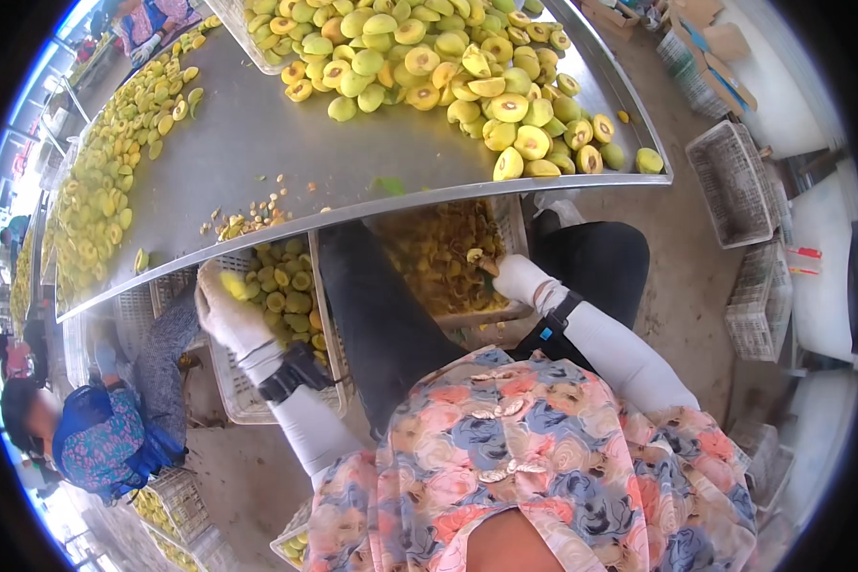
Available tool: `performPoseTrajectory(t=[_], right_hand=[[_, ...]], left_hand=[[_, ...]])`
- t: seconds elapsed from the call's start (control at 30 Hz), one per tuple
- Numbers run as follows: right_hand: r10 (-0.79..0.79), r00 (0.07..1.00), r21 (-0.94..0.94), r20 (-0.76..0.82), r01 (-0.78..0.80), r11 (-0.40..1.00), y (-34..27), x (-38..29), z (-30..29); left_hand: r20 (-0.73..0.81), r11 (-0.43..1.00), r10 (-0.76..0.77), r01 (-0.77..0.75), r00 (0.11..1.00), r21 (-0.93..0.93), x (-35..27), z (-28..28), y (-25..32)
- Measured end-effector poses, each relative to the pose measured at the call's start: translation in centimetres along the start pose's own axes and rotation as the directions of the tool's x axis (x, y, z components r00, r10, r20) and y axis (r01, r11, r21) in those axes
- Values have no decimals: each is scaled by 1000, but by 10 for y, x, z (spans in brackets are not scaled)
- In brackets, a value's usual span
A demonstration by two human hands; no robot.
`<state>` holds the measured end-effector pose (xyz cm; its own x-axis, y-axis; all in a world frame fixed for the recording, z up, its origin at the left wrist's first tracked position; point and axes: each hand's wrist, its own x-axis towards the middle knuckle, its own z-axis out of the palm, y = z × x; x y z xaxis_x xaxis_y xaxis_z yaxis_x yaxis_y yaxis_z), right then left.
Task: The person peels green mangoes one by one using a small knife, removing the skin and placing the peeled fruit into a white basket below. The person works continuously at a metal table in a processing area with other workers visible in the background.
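Observation:
My left hand (230, 309), in a white glove, is over the left side of a plastic crate (329, 300) of halved green-yellow stone fruit (286, 286). A blurred yellow piece of fruit (234, 285) shows at its fingers; whether they grip it is unclear. My right hand (522, 279), also gloved, is closed around a small hand tool (487, 266), mostly hidden by the fingers. At the tool's tip is a pale bit of fruit or stone (475, 254). Below it, between my knees, sits a crate (515, 222) of brownish fruit scraps (436, 264).
A metal table (257, 143) with a raised rim bears a heap of whole and halved fruit (429, 57), a row of halves (107, 193) and loose stones (257, 211). A co-worker (100, 436) sits at left. Crates (733, 182) stand at right.

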<state>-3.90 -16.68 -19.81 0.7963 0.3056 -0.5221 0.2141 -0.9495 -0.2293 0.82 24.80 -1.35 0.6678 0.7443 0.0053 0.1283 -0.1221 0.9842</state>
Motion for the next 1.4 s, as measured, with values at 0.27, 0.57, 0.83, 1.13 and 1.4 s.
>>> performPoseTrajectory(t=[0.27,0.57,0.83,1.13,1.4], right_hand=[[-144,973,32,180,141,989,-17,41,48],[-262,809,51,527,277,959,-17,88,77],[-298,954,-6,-11,298,954,0,175,53],[-305,943,-313,-134,252,916,6,114,3],[-165,969,411,-184,229,883,4,-8,-80]], left_hand=[[325,936,69,51,943,-347,-11,62,8],[586,817,-69,383,807,-431,-39,103,-10],[595,782,-133,453,793,-429,-7,97,-25],[691,991,-63,126,720,-40,-50,171,14],[787,691,491,-717,374,-90,-125,310,43]])
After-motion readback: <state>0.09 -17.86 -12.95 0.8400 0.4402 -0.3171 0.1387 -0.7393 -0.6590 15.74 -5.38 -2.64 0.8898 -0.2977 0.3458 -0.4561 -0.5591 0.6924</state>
